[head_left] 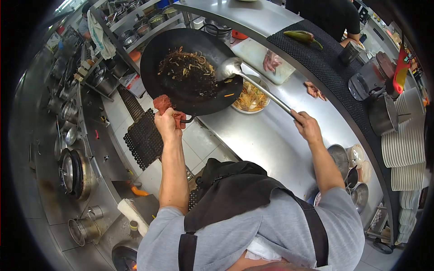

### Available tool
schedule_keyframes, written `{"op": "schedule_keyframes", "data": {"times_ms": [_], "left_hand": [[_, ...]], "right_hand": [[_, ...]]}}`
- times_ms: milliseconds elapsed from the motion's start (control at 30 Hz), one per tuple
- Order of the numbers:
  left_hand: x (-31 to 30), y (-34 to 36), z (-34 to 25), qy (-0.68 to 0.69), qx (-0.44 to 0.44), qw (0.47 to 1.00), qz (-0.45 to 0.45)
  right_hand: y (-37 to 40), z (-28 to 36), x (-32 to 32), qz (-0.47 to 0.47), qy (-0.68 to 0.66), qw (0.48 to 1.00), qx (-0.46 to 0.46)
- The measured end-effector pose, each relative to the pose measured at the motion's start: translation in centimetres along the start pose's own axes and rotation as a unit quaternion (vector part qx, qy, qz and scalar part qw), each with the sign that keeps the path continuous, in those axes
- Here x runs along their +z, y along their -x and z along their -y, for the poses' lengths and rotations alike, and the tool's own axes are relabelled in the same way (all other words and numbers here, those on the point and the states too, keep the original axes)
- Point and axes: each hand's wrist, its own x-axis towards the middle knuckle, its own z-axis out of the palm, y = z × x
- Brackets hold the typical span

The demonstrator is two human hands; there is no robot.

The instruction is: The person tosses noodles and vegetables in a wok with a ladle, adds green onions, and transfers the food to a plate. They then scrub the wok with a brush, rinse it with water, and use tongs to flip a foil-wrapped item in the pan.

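With a red cloth (162,103) around the handle, my left hand (167,124) grips a large black wok (190,97), raised and tilted. Browned noodle-like strands and bits cling to its inner surface. My right hand (308,127) is closed on the long handle of a metal ladle (271,95), whose bowl rests at the wok's right side. Just below the wok's right rim, a round dish (248,111) on the steel counter (239,135) holds noodles with orange and pale strips, partly hidden by the wok and ladle.
Behind the dish lies a white cutting board (264,61) with raw meat (271,60). A green pepper (302,36) lies on the black-matted shelf (321,54). Stacked white plates (403,135) stand at right. Another person (327,16) is beyond the shelf. Pans (74,174) sit left.
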Motion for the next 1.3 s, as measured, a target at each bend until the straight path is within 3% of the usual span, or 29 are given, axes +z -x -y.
{"op": "schedule_keyframes", "data": {"times_ms": [100,267,467,633,867,1000,1067,1200,1300], "left_hand": [[-0.2,-1.1,1.0,0.027,0.032,0.999,0.015],[-0.1,-1.4,0.5,-0.018,0.008,1.000,0.012],[-0.3,-1.3,0.6,0.008,0.012,1.000,0.009],[-0.6,-1.7,0.8,0.028,0.024,0.999,-0.018],[-0.9,-0.9,0.5,0.023,0.036,0.999,-0.016],[-6.8,0.7,-1.1,-0.032,-0.030,0.998,-0.045],[-10.6,2.3,-1.4,0.017,-0.039,0.998,-0.046],[-15.8,8.4,-4.1,-0.025,-0.072,0.992,-0.102],[-21.9,10.8,-3.4,0.006,-0.080,0.992,-0.100]], "right_hand": [[3.0,-2.1,-2.8,0.018,0.022,0.999,-0.044],[7.3,-2.0,-8.9,0.030,0.057,0.998,-0.001],[6.4,0.6,-6.2,-0.002,0.013,1.000,0.013],[4.6,1.8,-4.3,0.045,0.008,0.998,-0.039],[6.4,-3.1,-10.8,0.045,0.065,0.997,-0.023],[7.9,-1.3,-7.2,-0.007,-0.004,0.999,0.050],[9.1,-0.4,-4.8,-0.004,-0.061,0.993,0.100],[12.0,3.2,0.9,0.094,-0.188,0.958,0.196],[12.1,9.8,3.7,0.166,-0.284,0.930,0.162]]}}
